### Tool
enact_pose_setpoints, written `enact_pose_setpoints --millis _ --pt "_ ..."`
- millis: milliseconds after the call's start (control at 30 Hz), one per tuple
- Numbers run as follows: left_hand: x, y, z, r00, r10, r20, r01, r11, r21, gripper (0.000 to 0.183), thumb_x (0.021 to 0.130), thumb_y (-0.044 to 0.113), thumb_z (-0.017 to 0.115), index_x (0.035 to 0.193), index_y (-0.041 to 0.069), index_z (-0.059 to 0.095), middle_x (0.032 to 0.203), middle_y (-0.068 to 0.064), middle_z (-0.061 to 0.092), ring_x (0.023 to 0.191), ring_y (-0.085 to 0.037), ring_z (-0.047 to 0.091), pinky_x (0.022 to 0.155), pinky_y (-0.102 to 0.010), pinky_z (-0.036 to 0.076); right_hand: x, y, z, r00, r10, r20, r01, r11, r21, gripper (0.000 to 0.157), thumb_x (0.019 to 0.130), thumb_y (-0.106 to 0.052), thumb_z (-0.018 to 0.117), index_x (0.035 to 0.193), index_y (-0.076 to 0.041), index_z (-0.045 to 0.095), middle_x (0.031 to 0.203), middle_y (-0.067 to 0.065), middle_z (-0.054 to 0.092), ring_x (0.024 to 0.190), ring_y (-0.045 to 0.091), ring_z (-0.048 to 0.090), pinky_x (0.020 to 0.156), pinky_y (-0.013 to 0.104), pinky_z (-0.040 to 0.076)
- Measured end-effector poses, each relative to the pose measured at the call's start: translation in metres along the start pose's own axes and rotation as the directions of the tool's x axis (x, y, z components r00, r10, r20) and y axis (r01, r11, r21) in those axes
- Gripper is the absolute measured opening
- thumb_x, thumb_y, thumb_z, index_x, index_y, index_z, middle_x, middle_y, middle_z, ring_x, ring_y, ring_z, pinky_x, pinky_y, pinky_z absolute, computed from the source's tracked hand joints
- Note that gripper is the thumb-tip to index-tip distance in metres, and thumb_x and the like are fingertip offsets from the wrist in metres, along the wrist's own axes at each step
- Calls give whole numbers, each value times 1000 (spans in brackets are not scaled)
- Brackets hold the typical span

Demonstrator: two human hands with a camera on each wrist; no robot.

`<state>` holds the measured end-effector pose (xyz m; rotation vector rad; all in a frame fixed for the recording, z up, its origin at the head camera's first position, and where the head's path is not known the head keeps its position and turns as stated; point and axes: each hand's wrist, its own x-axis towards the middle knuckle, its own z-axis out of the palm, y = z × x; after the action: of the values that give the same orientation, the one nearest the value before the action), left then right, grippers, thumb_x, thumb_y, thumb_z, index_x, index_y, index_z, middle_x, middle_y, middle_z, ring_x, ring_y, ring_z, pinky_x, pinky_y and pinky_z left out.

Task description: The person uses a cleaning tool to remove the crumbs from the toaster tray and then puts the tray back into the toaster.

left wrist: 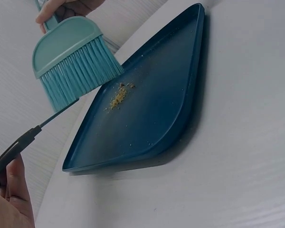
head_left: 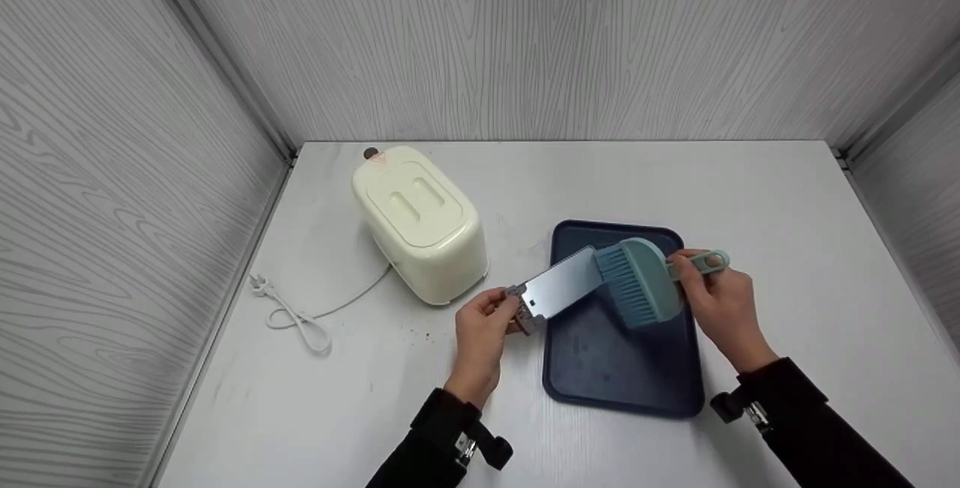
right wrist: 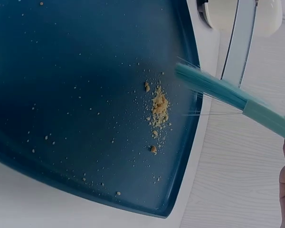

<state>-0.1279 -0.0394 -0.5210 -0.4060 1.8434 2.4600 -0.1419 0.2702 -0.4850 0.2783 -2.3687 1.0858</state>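
From my remote station: the left grip [head_left: 480,330] is pinched fast on the grey end piece [head_left: 528,314] of a metal plate [head_left: 566,282], leaving the bright flat length free and reaching out over the navy tray [head_left: 615,372]. My reading: it is held by that end so the brush [head_left: 658,285] has the whole flat face to work on, and held over the tray so that loosened bits land inside the rim. The right grip [head_left: 720,308] is curled round the brush handle [head_left: 709,261], no gap showing. The bristles [head_left: 630,293] appear to touch the plate's far end; firmness of contact I cannot tell.

Tray contents, from the right wrist view: one small heap of yellowish crumbs [right wrist: 159,108] near one edge, with fine specks and a few larger bits scattered over the floor. No other object seen in it.

Cream appliance [head_left: 427,229], toaster-like, stands upright on the tabletop [head_left: 787,203] to the left of the tray, apart from it, probably set aside to leave room for both grips. Its inside is hidden. The plug [head_left: 259,285] lies beyond it on the left, unconnected. A few brown specks [head_left: 427,335] lie nearby.
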Motion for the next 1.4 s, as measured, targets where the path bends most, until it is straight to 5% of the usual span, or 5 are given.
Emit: enact_pose_setpoints --millis 467,667,967,1133,1400 --pt "-1 0 0 1000 1 -10 -1 1000 -7 20 92 5 70 107 -6 71 95 -14 71 80 -20 69 67 -31 60 4 -1 -17 952 304 8 -301 939 167 31 107 -31 58 111 -6 74 71 2 63 59 12 56 53 20 45" --pt "0 -1 1 1000 -1 -15 1 1000 -16 20 91 4 70 107 -8 71 93 -13 70 78 -19 68 66 -30 60 10 6 -23 866 500 -8 -440 769 464 39 104 -35 62 124 -2 65 89 10 67 66 18 59 53 23 47" --pt "-2 -1 0 1000 3 -9 -3 1000 -19 19 91 4 69 106 -7 71 93 -13 69 80 -19 68 68 -30 60 14 24 -29 760 650 13 -387 436 812 34 102 -18 67 120 6 54 89 13 69 66 18 64 53 26 52" --pt "-2 -1 0 1000 1 -9 -1 1000 -23 19 91 5 70 105 -6 71 93 -13 69 80 -19 68 68 -31 60 9 36 -36 716 697 34 -378 346 859 29 102 -15 65 119 3 49 90 13 71 66 21 70 54 27 56" --pt "-2 -1 -1 1000 -5 -6 5 999 -34 20 91 5 69 107 -8 70 95 -15 69 81 -21 69 70 -32 61 1 51 -42 688 725 13 -329 296 897 25 103 -10 63 116 3 45 97 20 75 69 25 74 60 32 61"
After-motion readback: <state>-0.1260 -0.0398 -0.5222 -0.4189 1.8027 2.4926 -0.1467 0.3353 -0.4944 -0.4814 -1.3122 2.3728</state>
